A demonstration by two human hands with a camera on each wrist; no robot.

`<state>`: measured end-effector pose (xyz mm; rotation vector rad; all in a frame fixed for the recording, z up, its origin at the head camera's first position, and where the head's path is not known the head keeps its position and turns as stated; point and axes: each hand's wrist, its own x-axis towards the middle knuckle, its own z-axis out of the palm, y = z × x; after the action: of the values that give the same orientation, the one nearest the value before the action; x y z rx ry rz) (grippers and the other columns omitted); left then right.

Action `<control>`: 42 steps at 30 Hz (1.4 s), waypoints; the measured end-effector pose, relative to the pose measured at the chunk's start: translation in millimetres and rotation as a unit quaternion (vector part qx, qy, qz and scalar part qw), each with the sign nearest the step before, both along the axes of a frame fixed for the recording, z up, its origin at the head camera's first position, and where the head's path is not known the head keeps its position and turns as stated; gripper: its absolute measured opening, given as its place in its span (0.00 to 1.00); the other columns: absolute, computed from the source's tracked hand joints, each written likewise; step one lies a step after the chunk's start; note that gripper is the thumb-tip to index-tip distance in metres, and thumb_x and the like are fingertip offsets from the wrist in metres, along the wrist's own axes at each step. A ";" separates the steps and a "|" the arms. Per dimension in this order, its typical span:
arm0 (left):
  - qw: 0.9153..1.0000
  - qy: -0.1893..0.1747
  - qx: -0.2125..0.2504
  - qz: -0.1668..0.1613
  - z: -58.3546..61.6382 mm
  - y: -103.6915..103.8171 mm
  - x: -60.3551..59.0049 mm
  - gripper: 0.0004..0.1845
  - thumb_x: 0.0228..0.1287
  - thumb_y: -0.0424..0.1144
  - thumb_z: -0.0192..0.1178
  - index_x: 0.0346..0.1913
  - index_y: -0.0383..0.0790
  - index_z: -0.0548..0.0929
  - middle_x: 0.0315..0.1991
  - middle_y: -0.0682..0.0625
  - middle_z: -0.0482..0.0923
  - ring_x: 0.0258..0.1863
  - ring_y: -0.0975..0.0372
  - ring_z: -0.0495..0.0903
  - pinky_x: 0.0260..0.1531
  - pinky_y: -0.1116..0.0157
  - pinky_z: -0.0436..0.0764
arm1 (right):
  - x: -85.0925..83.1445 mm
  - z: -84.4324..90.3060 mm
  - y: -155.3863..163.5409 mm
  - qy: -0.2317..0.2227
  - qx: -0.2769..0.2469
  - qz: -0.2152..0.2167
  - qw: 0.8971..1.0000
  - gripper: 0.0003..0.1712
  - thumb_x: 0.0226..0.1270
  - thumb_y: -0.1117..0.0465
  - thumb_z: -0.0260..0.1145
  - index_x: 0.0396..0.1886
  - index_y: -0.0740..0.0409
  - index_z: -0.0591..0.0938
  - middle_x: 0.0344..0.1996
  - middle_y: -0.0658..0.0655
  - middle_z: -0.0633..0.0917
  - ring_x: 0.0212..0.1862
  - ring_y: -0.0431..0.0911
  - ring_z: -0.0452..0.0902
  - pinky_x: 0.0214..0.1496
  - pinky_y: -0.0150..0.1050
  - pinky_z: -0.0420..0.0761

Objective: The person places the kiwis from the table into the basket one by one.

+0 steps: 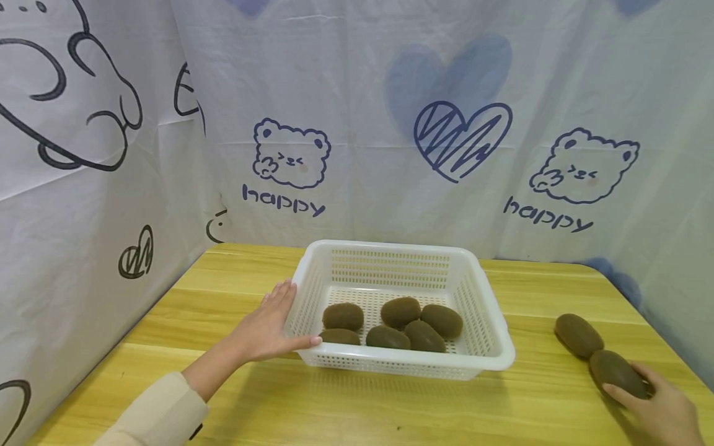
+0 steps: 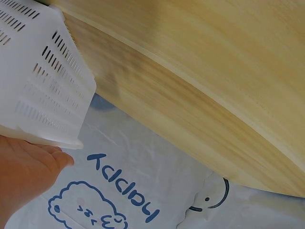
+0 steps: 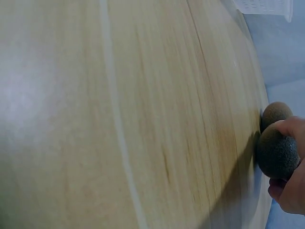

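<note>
A white slotted basket [image 1: 390, 246] stands mid-table and holds several brown kiwis [image 1: 400, 311]. My left hand [image 1: 273, 322] lies flat against the basket's left wall, fingers straight, thumb along its front corner. The left wrist view shows that hand [image 2: 24, 176] under the basket's rim [image 2: 43, 86]. At the table's right front, my right hand [image 1: 661, 409] grips a kiwi [image 1: 616, 371] that lies on the wood. A second kiwi [image 1: 578, 334] lies just behind it, touching it. In the right wrist view my fingers [image 3: 293, 191] curl round the near kiwi [image 3: 277, 152], with the other kiwi [image 3: 276, 113] beyond.
The wooden table [image 1: 357, 402] is closed in at the back and left by a white printed cloth [image 1: 390, 124]. Its right edge runs close to the two loose kiwis. Bare wood lies in front of the basket and between basket and kiwis.
</note>
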<state>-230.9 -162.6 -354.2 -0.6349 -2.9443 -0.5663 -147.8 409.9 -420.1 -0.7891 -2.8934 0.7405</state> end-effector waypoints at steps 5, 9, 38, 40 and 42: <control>1.000 -0.001 0.002 -0.001 -0.1 0.1 0.1 0.60 0.48 0.68 0.57 0.70 0.25 0.48 0.72 0.33 0.43 0.71 0.41 0.46 0.70 0.46 0.51 | -1.8 -4.5 4.1 0.003 -0.006 0.002 1.000 0.50 0.59 0.38 0.61 0.65 0.74 0.58 0.57 0.82 0.63 0.51 0.73 0.66 0.45 0.59 0.76; 1.000 0.000 0.001 -0.001 -0.3 0.2 -0.2 0.60 0.48 0.68 0.57 0.70 0.25 0.48 0.72 0.32 0.43 0.72 0.42 0.46 0.70 0.47 0.51 | -3.2 -8.2 6.2 0.012 -0.006 -0.005 1.000 0.51 0.58 0.38 0.62 0.65 0.73 0.59 0.57 0.82 0.64 0.50 0.72 0.66 0.44 0.59 0.76; 1.000 0.000 0.000 0.001 -1.8 -0.9 -1.5 0.60 0.48 0.69 0.57 0.70 0.26 0.48 0.72 0.32 0.43 0.72 0.41 0.46 0.70 0.47 0.51 | -3.3 18.9 -2.7 0.036 -0.023 -0.030 0.999 0.45 0.65 0.42 0.56 0.64 0.76 0.59 0.61 0.80 0.61 0.55 0.72 0.61 0.56 0.62 0.68; 1.000 0.000 0.000 0.000 -1.7 -0.8 -1.4 0.60 0.48 0.69 0.57 0.70 0.26 0.48 0.72 0.32 0.43 0.72 0.41 0.46 0.70 0.47 0.51 | -3.2 20.8 -5.1 0.040 -0.028 -0.033 0.998 0.44 0.65 0.43 0.56 0.64 0.77 0.59 0.61 0.80 0.61 0.55 0.72 0.61 0.56 0.62 0.68; 1.000 0.000 0.001 -0.001 -1.5 -0.7 -1.3 0.60 0.49 0.69 0.57 0.70 0.26 0.48 0.72 0.32 0.43 0.72 0.41 0.46 0.70 0.47 0.51 | -3.0 22.2 -7.0 0.041 -0.038 -0.039 0.998 0.44 0.65 0.43 0.55 0.65 0.76 0.58 0.61 0.80 0.61 0.56 0.71 0.61 0.56 0.62 0.68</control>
<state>-232.3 -163.3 -355.7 -0.6381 -2.9421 -0.5702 -150.8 402.9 -397.8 -0.8513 -2.7602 0.8569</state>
